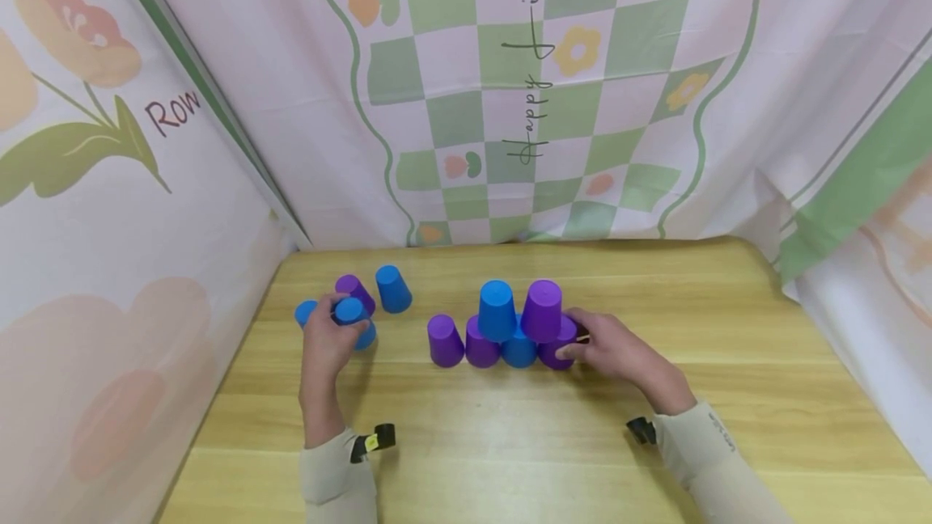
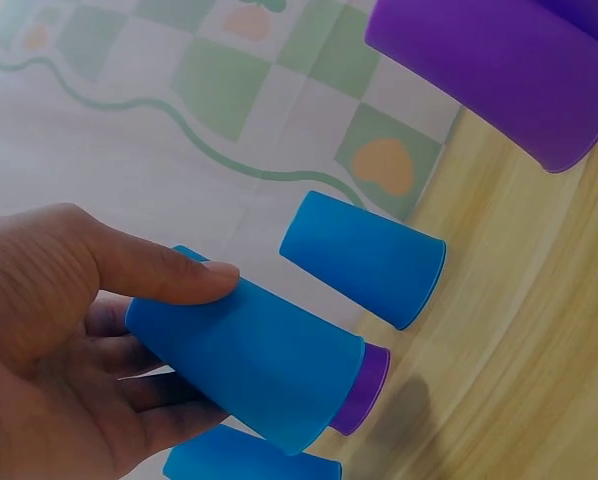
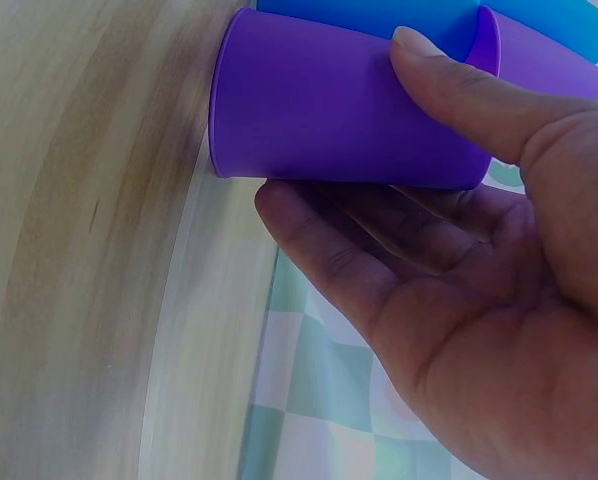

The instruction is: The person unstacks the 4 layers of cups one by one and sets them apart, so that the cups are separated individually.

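My left hand [image 1: 331, 338] grips an upside-down blue cup [image 2: 249, 350], thumb on one side and fingers on the other, raised above the table in the left wrist view. Behind it are a purple cup [image 1: 354, 291] and two blue cups, one [image 1: 394, 289] standing apart and one [image 1: 306, 312] partly hidden by the hand. At the stack, my right hand [image 1: 615, 346] holds the purple cup [image 3: 339, 110] at the right end of the bottom row, thumb in front, fingers around its side. A blue cup [image 1: 497, 311] and a purple cup [image 1: 542, 311] sit upside down on that row.
The bottom row also has a purple cup [image 1: 446, 340] at its left end, another purple cup [image 1: 476, 350] and a blue cup [image 1: 519, 348]. All stand on a wooden table [image 1: 495, 443]. A patterned curtain [image 1: 510, 103] hangs at the back, with a printed cloth [image 1: 146, 306] on the left.
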`<action>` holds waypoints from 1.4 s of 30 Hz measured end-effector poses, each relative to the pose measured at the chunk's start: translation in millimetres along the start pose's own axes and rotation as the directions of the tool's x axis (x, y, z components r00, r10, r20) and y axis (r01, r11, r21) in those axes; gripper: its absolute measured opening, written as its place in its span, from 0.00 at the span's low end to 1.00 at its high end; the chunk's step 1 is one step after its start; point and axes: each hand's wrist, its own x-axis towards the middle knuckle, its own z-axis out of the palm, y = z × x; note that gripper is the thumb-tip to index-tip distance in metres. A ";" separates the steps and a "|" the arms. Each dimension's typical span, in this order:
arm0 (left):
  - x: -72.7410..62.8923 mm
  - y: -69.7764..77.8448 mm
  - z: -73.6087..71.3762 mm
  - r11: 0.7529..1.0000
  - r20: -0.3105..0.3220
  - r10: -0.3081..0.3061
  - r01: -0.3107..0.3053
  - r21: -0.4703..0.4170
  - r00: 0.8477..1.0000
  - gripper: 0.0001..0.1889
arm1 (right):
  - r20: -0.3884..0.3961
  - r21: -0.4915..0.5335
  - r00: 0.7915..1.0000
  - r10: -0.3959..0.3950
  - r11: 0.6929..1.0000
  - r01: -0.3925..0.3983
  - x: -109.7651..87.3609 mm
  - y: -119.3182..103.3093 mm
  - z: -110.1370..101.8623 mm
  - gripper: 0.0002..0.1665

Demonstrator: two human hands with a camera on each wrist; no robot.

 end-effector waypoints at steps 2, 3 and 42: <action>0.5 -1.2 0.1 1.000 -0.005 0.001 -0.001 -0.001 1.000 0.33 | -0.001 -0.002 1.000 -0.001 1.000 0.001 0.1 0.1 0.2 0.23; 0.8 -1.7 0.2 1.000 -0.006 0.003 -0.003 -0.001 1.000 0.33 | -0.001 -0.003 1.000 0.000 1.000 0.000 0.2 0.1 0.4 0.23; 12.7 -14.0 8.8 0.998 0.007 -0.053 0.053 0.034 0.999 0.31 | 0.006 0.002 1.000 0.002 1.000 -0.002 0.6 2.3 0.8 0.25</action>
